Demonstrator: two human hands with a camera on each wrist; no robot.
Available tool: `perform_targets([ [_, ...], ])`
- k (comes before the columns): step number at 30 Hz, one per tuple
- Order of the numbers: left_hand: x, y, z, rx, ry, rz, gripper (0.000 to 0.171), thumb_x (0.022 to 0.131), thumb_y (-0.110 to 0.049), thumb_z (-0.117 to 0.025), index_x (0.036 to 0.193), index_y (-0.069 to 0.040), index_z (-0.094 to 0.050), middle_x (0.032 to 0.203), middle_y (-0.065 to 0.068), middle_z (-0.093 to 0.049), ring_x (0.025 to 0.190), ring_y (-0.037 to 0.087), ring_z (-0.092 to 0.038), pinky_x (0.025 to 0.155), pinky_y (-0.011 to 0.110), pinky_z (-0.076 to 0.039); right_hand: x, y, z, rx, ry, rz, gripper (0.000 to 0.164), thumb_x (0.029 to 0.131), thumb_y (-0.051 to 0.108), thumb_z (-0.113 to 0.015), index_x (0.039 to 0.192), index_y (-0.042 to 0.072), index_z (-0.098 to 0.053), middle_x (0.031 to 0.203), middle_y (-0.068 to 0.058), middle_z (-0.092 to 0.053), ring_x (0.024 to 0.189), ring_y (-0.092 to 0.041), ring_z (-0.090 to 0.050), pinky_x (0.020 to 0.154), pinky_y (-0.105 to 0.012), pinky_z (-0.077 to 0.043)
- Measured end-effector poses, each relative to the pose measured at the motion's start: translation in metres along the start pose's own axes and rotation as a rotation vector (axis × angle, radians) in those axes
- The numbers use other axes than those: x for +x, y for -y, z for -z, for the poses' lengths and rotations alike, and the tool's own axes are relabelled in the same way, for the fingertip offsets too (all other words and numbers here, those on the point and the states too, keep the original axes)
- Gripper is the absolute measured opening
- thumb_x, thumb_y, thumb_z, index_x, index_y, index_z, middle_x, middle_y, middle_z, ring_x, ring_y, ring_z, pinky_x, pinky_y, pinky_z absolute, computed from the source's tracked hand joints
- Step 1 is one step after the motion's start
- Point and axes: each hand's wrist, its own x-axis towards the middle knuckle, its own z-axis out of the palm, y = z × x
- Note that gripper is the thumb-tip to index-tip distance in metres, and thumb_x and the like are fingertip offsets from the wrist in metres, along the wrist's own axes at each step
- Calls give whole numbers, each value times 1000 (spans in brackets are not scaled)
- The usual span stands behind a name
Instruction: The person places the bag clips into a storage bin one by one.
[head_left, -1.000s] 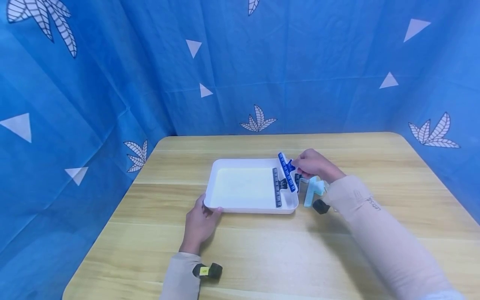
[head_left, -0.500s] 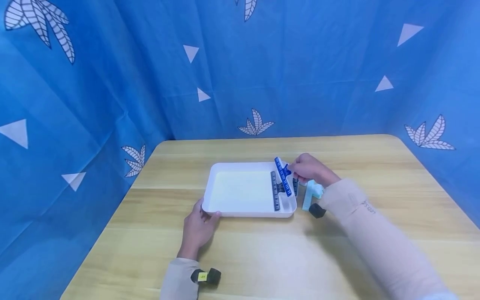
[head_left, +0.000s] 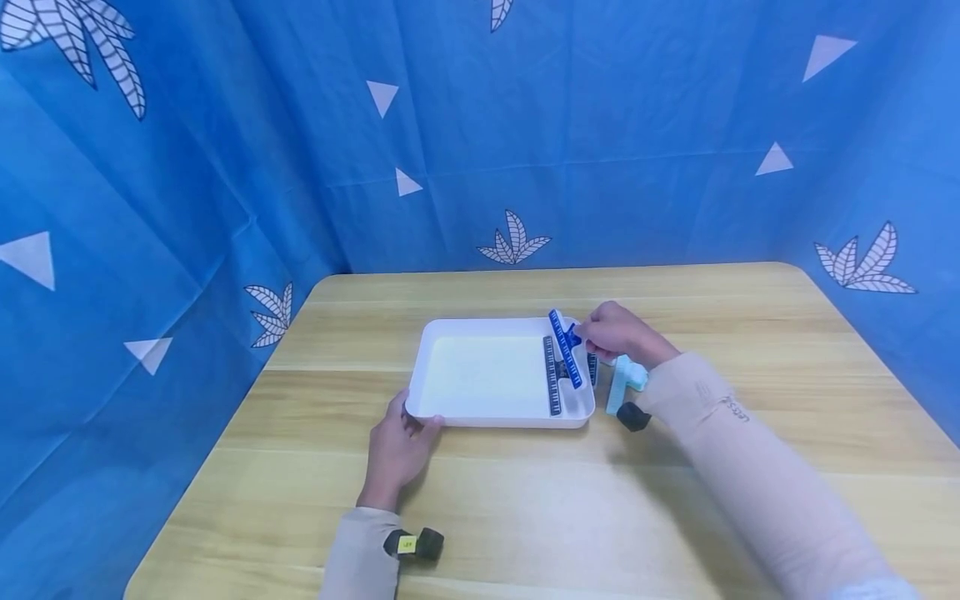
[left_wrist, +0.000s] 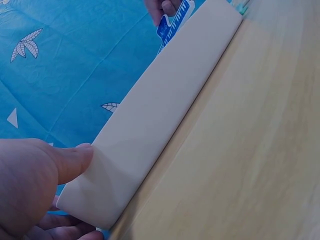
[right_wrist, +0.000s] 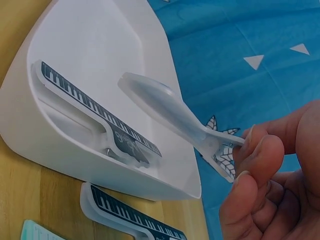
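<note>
My right hand [head_left: 617,330] pinches the blue page clip with a piano-key pattern [head_left: 565,348] by its handle end. The clip hangs tilted over the right end of the white tray [head_left: 480,375]; the right wrist view shows its pale back [right_wrist: 162,107]. Inside the tray, along its right side, lies a black piano-key page clip [head_left: 552,377]. My left hand [head_left: 397,450] grips the tray's near left corner. In the left wrist view its thumb [left_wrist: 75,161] presses the rim, with the other fingers around the corner, partly hidden.
Just outside the tray's right end, another black page clip [right_wrist: 135,215] lies on the wooden table [head_left: 525,508]. Beside it is a light teal clip [head_left: 617,387], partly behind the right wrist's black camera [head_left: 633,416]. A blue patterned curtain [head_left: 637,150] hangs behind the table.
My right hand has carried the blue page clip slightly left, further over the tray. The left hand keeps its grip on the corner. The head view has shifted a little.
</note>
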Motion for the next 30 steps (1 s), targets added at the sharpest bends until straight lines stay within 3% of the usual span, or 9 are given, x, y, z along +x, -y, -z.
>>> perform_targets([
  [5,0,0,0,4,1,3,70,81,-30,-68,137,-5,-34,131,20,-47,113,31,-51,91,38,-46,1,-2,-1,-8,3,-3,29,93,22,-48,67,7,-49,54,-2,-47,44,-13,-39,49,-27,-38],
  [21,0,-3,0,-3,-1,41,68,82,-31,-66,137,-6,-34,133,18,-46,115,30,-49,93,39,-45,2,2,-8,-21,-2,-35,27,92,22,-49,72,5,-53,59,-3,-50,48,-13,-42,50,-25,-38],
  [30,-1,-4,1,1,-1,41,68,83,-30,-66,137,-5,-34,133,18,-45,116,30,-49,93,39,-44,9,-4,-11,-31,1,-45,28,92,23,-49,84,-1,-59,60,-3,-51,47,-12,-42,49,-23,-37],
])
